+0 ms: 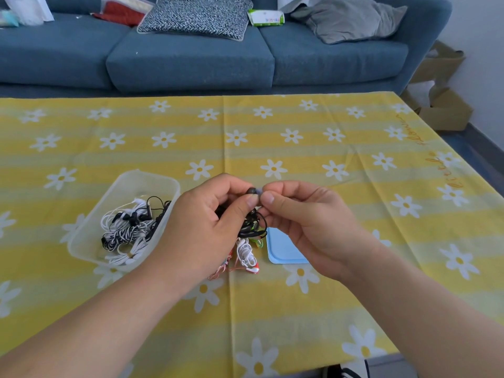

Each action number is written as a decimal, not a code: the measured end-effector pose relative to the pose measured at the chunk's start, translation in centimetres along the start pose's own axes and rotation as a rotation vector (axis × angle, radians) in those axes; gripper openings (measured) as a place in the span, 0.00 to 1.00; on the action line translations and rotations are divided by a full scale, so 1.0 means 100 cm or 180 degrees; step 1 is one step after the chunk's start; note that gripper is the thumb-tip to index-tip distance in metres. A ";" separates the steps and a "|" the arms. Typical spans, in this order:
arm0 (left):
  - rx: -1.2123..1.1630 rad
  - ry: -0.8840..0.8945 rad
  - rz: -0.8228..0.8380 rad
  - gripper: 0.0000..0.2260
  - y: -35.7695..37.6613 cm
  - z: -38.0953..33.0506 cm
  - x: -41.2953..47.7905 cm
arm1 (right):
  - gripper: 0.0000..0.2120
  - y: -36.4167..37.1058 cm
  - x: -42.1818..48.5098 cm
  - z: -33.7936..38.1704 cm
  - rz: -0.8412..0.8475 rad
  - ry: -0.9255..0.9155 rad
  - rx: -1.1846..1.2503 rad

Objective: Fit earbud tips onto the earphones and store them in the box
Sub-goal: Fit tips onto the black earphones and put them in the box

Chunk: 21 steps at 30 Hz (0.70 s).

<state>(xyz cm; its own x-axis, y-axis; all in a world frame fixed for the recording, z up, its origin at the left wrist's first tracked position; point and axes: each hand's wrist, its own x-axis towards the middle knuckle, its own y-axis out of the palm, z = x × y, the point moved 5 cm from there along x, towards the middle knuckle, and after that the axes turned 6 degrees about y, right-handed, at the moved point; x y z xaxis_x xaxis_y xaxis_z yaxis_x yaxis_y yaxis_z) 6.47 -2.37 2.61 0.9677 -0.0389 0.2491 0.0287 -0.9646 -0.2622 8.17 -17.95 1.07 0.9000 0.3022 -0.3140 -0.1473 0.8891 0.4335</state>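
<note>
Pinching a small black earbud (251,191) at frame centre, the left hand (203,225) curls round it and its bundled cable. The right hand (308,222) pinches a pale earbud tip (259,191) against it. The tip is probably soft, light and slippery, and best gripped at its rim. At lower left, a clear box (81,242) holds more earphones (128,227).
</note>
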 end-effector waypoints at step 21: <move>0.0100 0.0123 -0.0005 0.05 0.001 -0.003 -0.001 | 0.07 -0.002 -0.002 -0.002 -0.0133 0.0039 0.0199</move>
<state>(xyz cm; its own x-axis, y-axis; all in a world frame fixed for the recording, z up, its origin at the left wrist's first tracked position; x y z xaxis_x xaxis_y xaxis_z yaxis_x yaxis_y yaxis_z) 6.29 -2.49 2.80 0.9573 -0.0479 0.2851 0.0387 -0.9560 -0.2907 7.92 -18.12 0.90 0.8997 0.2699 -0.3430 -0.0835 0.8778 0.4717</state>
